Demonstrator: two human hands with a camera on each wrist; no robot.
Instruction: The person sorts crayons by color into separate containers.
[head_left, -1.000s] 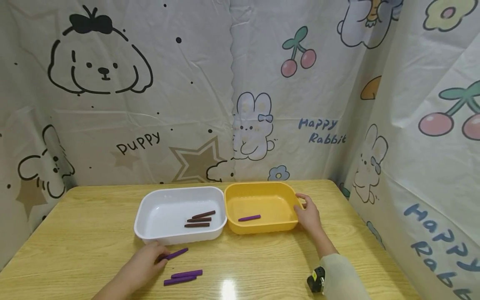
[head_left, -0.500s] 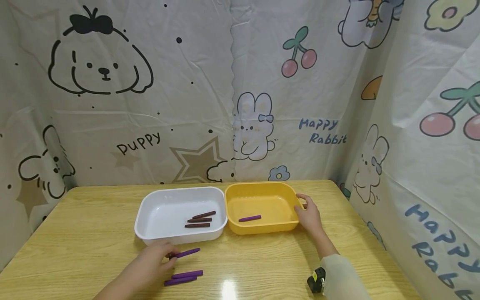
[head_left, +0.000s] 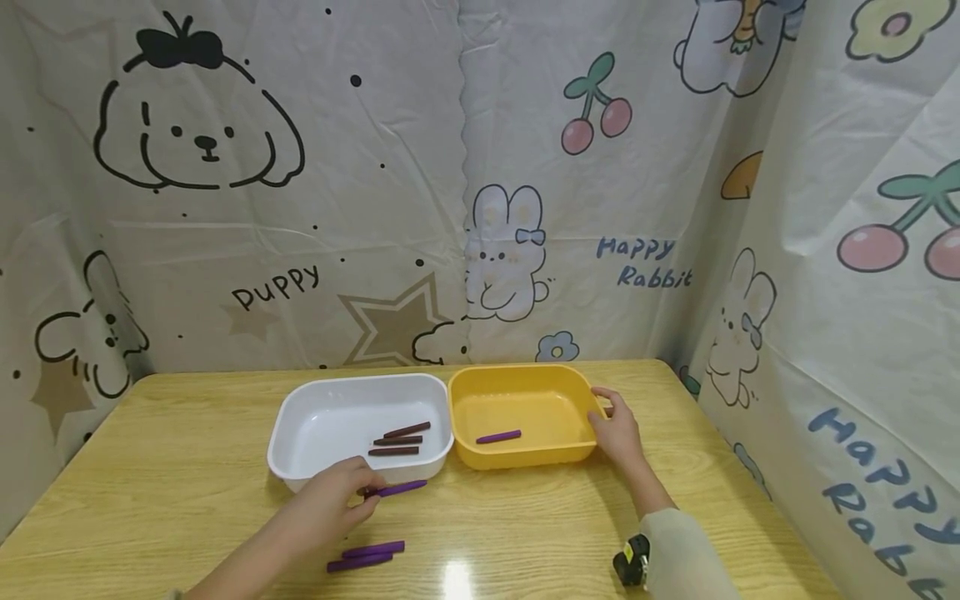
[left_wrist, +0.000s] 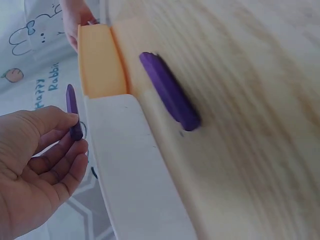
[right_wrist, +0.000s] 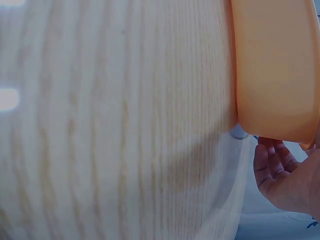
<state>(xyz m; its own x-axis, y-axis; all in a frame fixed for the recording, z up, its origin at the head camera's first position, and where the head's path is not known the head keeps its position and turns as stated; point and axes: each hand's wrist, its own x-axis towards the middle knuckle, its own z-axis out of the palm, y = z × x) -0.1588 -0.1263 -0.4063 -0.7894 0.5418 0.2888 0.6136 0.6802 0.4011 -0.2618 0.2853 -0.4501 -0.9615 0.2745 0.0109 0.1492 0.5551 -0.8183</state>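
Pinch grip noted: by the left hand (head_left: 337, 498) one purple stick (head_left: 405, 488) is held between thumb and fingertips, near one end, the tapered end left free. It is seen clear of the table (head_left: 150, 483), overlapping the front wall of the white tray (head_left: 318, 421) in the head view. The rim of the yellow tray (head_left: 517, 457) is gripped at its right end by the right hand (head_left: 618, 429).

Handling (judged): stick taken to be light and stiff, crayon-like; snapping possible if bent. Surface probably smooth, faceted in the left wrist view, so rolling in a loose pinch cannot be ruled out. Hold best taken around the middle for balance; an end hold lets the tip swing. Two loose purple sticks (head_left: 373, 550) are laid side by side, touching, so the outer side of either is more easily reached. Trays presumed thin, light plastic.

Limits: rear end of the held stick is covered by fingers. Its height above the table cannot be told. Right fingertips are partly hidden behind the tray's end wall, and that hand is cut off in the right wrist view. Markings on the sticks cannot be read.
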